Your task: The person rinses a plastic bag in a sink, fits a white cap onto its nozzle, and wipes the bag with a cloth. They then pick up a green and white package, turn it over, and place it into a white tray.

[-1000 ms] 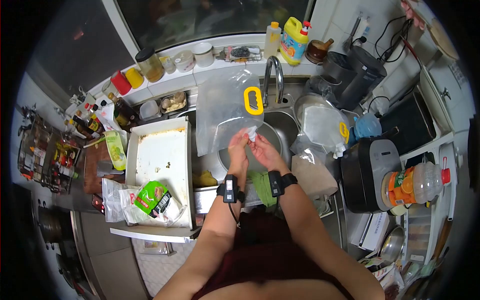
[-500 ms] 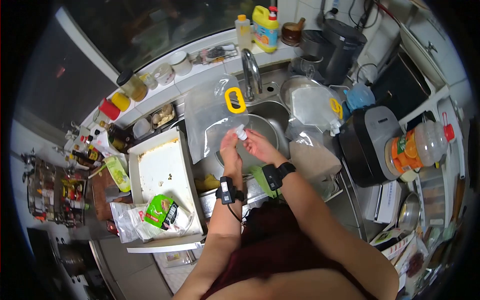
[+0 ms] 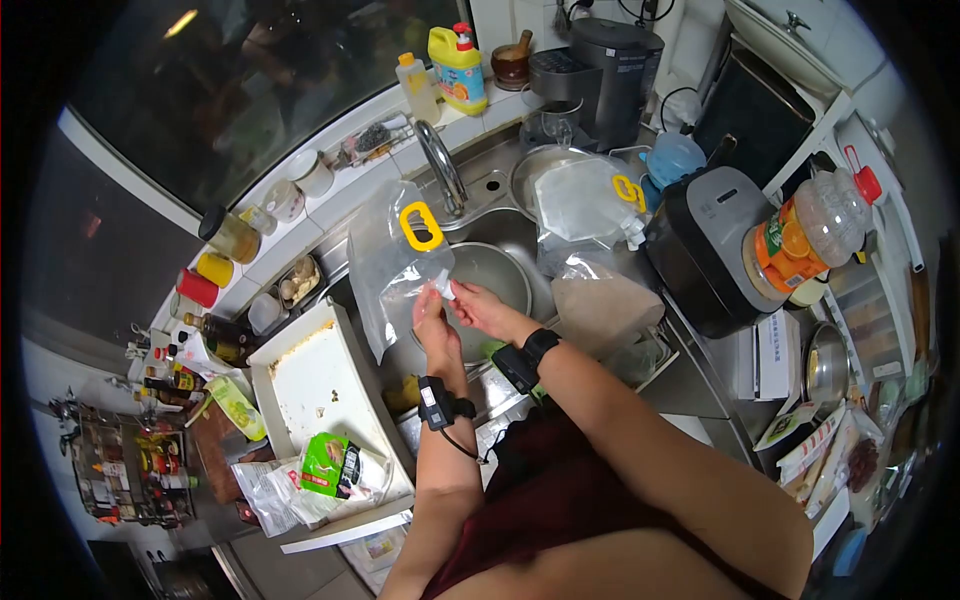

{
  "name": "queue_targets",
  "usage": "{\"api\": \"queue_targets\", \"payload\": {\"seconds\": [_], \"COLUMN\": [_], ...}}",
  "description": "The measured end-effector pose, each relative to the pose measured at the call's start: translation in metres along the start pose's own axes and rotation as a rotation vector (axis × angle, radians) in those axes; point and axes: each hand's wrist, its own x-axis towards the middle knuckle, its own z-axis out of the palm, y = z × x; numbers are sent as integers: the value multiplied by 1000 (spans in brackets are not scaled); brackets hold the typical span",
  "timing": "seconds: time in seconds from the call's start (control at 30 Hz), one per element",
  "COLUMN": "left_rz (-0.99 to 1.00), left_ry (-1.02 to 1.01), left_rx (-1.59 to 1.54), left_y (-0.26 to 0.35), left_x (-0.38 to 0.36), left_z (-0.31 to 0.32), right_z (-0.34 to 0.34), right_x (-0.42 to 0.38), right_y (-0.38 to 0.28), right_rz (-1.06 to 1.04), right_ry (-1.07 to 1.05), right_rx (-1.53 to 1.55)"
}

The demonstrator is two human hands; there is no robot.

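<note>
A clear plastic spout pouch (image 3: 385,270) with a yellow handle (image 3: 421,227) hangs over the sink, its white spout (image 3: 444,284) turned toward me. My left hand (image 3: 432,318) is closed around the pouch's corner just below the spout. From the right, the fingers of my right hand (image 3: 481,309) pinch the white cap end of the spout. Whether the cap is loose or tight cannot be seen. Under both hands lies a round metal basin (image 3: 512,275) in the sink. Right of it, a second clear pouch (image 3: 580,205) with a yellow handle rests on a pot.
The faucet (image 3: 440,165) stands behind the basin. To the left is a white tray (image 3: 300,375) with food packets (image 3: 328,465). On the right are a black appliance (image 3: 700,250) and a large bottle (image 3: 810,230). Jars and bottles line the sill.
The camera view has turned, so the scene sits tilted and farther left. Both hands stay at the pouch's spout, with the right fingers shifted slightly around it.
</note>
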Motion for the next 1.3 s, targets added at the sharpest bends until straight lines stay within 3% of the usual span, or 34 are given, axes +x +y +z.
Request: {"api": "queue_targets", "payload": {"seconds": [0.13, 0.23, 0.33, 0.43, 0.57, 0.7, 1.1, 1.23, 1.3], "left_rz": [-97, -64, -74, -130, -317, -345, -450, -411, -361], "left_ry": [-124, -104, -8, -46, -106, -103, -595, -503, -480], "left_rx": [-68, -54, -47, -143, -226, -138, -27, 343, 365], "left_y": [-1, -2, -8, -22, -47, -57, -92, -86, -98], "left_x": [4, 0, -8, -19, -34, -55, -79, -75, -71], "left_z": [-11, -10, -1, 6, 19, 51, 158, 165, 146], "right_z": [2, -1, 8, -1, -32, -50, -105, -150, -156], "right_x": [1, 3, -5, -10, -18, -45, -113, -110, -108], "right_y": [4, 5, 6, 13, 22, 7, -67, -96, -101], "right_rz": [17, 43, -5, -91, -160, -265, -797, -588, -458], "right_ry": [-44, -82, 128, 203, 460, 524, 714, 887, 908], "right_rx": [85, 93, 82, 90, -71, -97, 118, 265, 400]}}
